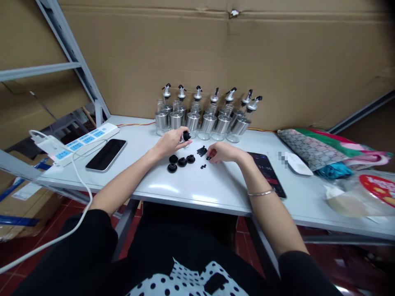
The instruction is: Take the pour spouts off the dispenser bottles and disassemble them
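**Inspector A:** Left hand (169, 142) is closed around a round black plastic stopper (186, 135), held just above the white table (197, 189), in front of the row of glass-and-steel dispenser bottles with black-tipped pourers (206, 117) along the back edge. Right hand (222, 153) has its fingertips pinched on a tiny black piece (209, 158) resting on the tabletop.

**Inspector B:** Loose stock?

**Inspector A:** Three more black round stoppers (182, 161) sit grouped toward the front edge, a small pile of black clips (202, 151) lies between the hands, and two stray black bits (203, 167) are just below it.

**Inspector B:** Hazards?

**Inspector A:** In my judgement, a sweeping wrist could roll the stoppers off the front edge. The small bits could scatter or be lost against the black-screened phone (268, 172) touching the right forearm. An elbow lift might topple the nearest bottle. The white charging cable (80, 181) hanging over the left corner could snag the sleeve.
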`<state>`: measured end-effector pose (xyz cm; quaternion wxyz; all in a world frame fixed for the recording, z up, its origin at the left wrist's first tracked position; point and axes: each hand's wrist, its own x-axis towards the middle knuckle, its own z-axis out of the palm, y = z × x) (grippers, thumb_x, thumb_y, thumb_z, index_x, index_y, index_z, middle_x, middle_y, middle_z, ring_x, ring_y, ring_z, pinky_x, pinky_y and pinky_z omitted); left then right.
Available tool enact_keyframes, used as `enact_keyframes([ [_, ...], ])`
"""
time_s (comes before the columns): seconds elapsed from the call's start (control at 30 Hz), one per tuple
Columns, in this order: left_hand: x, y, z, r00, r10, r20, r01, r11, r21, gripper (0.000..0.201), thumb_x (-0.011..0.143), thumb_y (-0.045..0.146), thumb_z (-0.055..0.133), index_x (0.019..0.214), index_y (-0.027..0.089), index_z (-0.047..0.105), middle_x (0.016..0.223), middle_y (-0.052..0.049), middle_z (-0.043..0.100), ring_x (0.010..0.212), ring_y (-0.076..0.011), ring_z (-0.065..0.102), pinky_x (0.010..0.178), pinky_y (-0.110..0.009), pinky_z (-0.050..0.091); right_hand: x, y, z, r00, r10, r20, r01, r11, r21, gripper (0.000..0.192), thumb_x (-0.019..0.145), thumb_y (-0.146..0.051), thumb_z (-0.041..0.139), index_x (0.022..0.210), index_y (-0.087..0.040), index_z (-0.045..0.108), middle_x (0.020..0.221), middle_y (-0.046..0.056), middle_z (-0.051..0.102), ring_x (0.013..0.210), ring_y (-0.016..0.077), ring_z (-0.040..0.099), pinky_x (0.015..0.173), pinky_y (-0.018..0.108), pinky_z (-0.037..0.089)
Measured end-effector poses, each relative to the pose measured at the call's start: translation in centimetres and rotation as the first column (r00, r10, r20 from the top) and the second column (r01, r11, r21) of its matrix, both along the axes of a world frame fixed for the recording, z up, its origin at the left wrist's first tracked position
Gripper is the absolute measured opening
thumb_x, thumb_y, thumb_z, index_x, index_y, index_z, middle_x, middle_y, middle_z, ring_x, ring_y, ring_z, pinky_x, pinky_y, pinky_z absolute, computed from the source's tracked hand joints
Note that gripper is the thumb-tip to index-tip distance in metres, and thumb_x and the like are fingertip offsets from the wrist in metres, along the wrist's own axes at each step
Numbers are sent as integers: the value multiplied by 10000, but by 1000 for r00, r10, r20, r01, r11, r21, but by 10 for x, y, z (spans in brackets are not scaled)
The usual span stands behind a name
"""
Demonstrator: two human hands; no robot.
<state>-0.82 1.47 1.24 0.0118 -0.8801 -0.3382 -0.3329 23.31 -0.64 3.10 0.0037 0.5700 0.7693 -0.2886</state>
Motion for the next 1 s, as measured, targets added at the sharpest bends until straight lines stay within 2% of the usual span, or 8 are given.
enact_keyframes([
  [0.13, 0, 0, 0, 1000, 4, -3, -4, 1000, -1, 296, 888, 417, 523, 1045, 172, 468, 763, -1, 593, 685, -139, 587, 652, -230, 423, -1, 0, 0, 994, 100, 49, -104, 990, 92, 295, 631, -123, 693, 923, -159, 698, 815, 15, 700, 753, 161, 641, 662, 231, 483],
  [0.33, 0, 0, -1, 1000, 13, -6, -13, 1000, -27, 309, 884, 427, 522, 1060, 179, 465, 764, 3, 587, 678, -135, 585, 642, -227, 421, -6, -7, 7, 985, 164, -46, -166, 984, -59, 350, 620, -189, 725, 969, -167, 712, 848, 24, 715, 795, 177, 650, 695, 238, 487],
  [0.57, 0, 0, -2, 1000, 4, -3, -4, 999, -52, 312, 879, 420, 529, 1063, 176, 465, 767, 1, 589, 683, -136, 587, 635, -225, 419, -16, -12, 3, 968, 243, -67, -245, 969, -21, 277, 591, -237, 746, 861, -183, 713, 750, -18, 669, 687, 140, 612, 639, 231, 447],
  [0.73, -1, 0, -1, 1000, -2, 7, 3, 998, -69, 301, 877, 410, 536, 1057, 179, 466, 781, 1, 596, 672, -124, 582, 629, -213, 417, -23, -17, 2, 968, 223, -111, -231, 971, -62, 187, 617, -249, 732, 782, -183, 674, 645, -49, 614, 532, 97, 566, 567, 220, 415],
  [0.87, -1, -1, 0, 1000, -2, 10, 3, 998, -65, 295, 877, 411, 536, 1049, 181, 470, 801, -3, 601, 671, -118, 580, 632, -210, 416, -28, -20, 2, 971, 208, -117, -216, 975, -58, 67, 645, -179, 678, 700, -173, 641, 573, -60, 570, 510, 92, 554, 545, 212, 397],
  [1.0, 0, -1, 0, 1000, -10, 18, 12, 997, -70, 298, 875, 421, 535, 1045, 185, 472, 789, 1, 596, 680, -125, 582, 634, -213, 416, -28, -19, 4, 975, 190, -114, -198, 978, -61, 52, 656, -138, 652, 689, -171, 627, 576, -60, 565, 513, 90, 558, 536, 205, 405],
])
